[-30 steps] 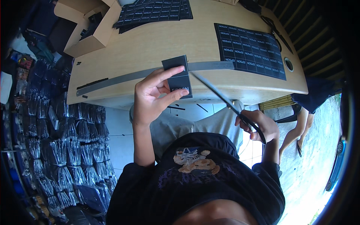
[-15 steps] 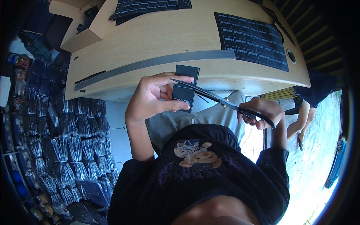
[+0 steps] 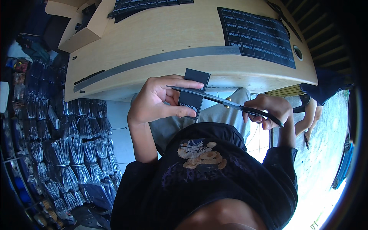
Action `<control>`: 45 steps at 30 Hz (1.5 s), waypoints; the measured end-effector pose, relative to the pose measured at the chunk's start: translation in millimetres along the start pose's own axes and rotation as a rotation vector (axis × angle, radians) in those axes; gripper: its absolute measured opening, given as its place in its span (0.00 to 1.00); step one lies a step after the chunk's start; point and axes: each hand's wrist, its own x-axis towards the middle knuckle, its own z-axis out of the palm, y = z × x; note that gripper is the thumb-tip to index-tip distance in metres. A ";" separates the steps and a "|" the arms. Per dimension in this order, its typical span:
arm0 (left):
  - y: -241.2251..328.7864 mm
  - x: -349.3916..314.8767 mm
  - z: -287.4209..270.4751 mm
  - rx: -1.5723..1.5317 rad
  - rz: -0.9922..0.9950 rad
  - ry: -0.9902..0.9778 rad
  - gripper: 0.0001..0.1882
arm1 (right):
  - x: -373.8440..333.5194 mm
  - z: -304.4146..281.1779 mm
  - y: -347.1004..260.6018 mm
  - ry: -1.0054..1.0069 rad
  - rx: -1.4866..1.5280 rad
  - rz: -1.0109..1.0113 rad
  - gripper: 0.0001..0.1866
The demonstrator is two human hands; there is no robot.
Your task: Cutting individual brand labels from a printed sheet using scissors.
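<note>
My left hand (image 3: 152, 97) pinches a small black printed strip (image 3: 197, 76) between thumb and fingers, upright in front of the table's near edge. The fingertips press on its upper part and the thumb on its lower part. My right hand (image 3: 273, 108) is closed round the black handles of a pair of scissors (image 3: 226, 101). Their blades lie across the middle of the strip, nearly together, with the tip close to my left fingers. Whether the strip is cut through there, I cannot tell.
On the wooden table (image 3: 153, 34) lie a long steel ruler (image 3: 153, 58) and a black printed sheet (image 3: 258, 38). More black sheets (image 3: 149, 4) and an open cardboard box (image 3: 86, 32) sit farther back. Bundles of plastic-wrapped items (image 3: 76, 153) stand at left. Another person's legs (image 3: 306, 119) show at right.
The scissor blades have closed together across the strip. The strip has shifted slightly right and tilted a little in my left hand.
</note>
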 end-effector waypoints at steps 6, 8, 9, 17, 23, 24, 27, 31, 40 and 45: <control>-0.5 1.7 0.7 0.014 0.002 -0.018 0.27 | -0.6 -0.7 -2.5 -0.008 -0.004 0.017 0.41; -1.1 1.2 1.0 0.009 0.030 -0.013 0.27 | 0.2 -0.7 -3.4 -0.011 -0.007 0.019 0.41; -1.6 1.4 1.1 0.009 0.027 -0.013 0.27 | 0.1 -0.8 -2.5 -0.012 -0.006 0.020 0.42; -0.6 0.8 -0.3 0.021 0.014 -0.015 0.27 | 0.9 -0.5 -2.5 -0.019 0.007 0.015 0.41; -1.4 -0.3 -0.3 0.036 0.022 -0.007 0.27 | 2.5 -1.5 -0.3 -0.027 0.002 0.006 0.40; -1.7 -0.1 -0.5 0.034 0.021 -0.008 0.27 | 2.8 -1.1 0.6 -0.023 -0.004 -0.006 0.40; -2.1 0.1 -0.8 0.036 0.014 -0.011 0.27 | 2.1 -0.7 0.6 -0.019 -0.009 -0.014 0.39; -1.0 1.3 -0.1 0.026 0.022 -0.013 0.27 | 0.9 -0.1 -3.1 -0.021 0.002 0.002 0.39; -1.2 0.7 -1.0 0.022 0.042 -0.022 0.27 | 0.7 2.1 -1.4 -0.006 0.044 0.025 0.40; -0.8 1.2 -1.3 0.018 0.046 -0.023 0.27 | 0.8 3.4 0.6 -0.007 0.047 0.069 0.43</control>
